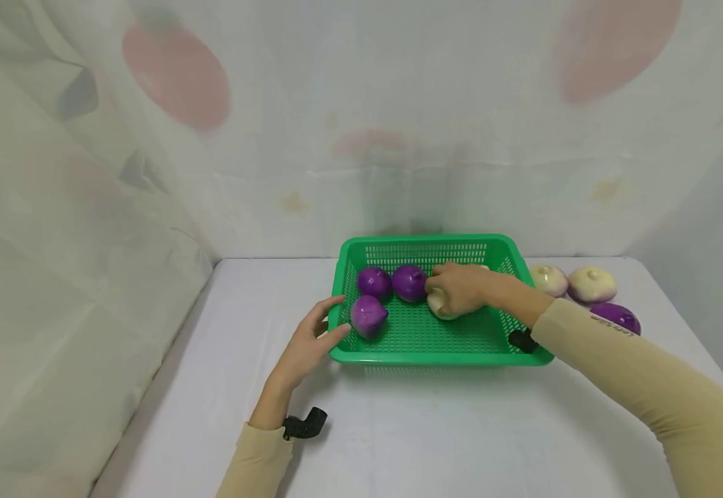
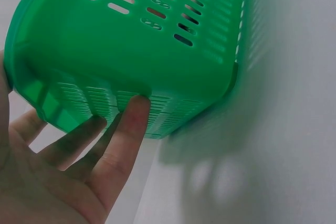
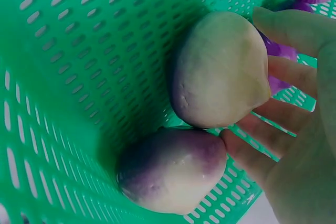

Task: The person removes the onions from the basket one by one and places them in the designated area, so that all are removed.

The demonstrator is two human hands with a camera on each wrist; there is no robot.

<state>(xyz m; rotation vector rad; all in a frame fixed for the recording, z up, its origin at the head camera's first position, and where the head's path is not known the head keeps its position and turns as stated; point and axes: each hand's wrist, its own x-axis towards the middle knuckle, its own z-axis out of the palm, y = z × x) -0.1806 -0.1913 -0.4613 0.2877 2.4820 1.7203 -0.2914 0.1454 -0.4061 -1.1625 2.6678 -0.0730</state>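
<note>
A green plastic basket (image 1: 436,358) with slotted walls stands on the white table. My left hand (image 1: 305,342) is at its left rim, thumb over the edge; in the left wrist view its fingers stretch along the outer wall. Inside the basket, my right hand (image 1: 461,287) is around a whitish onion (image 3: 220,72) tinged purple, its fingers fairly straight at the onion's pointed end. Below that onion in the right wrist view lies another purple-tinged white onion (image 3: 173,171). Several purple onions (image 1: 369,316) lie at the basket's left, one close to the right fingertips.
To the right of the basket, two whitish onions (image 1: 593,284) lie on the table. A purple onion (image 1: 616,317) beside them is partly hidden by my right sleeve (image 1: 623,366). A printed curtain (image 1: 261,166) hangs behind the table's far edge.
</note>
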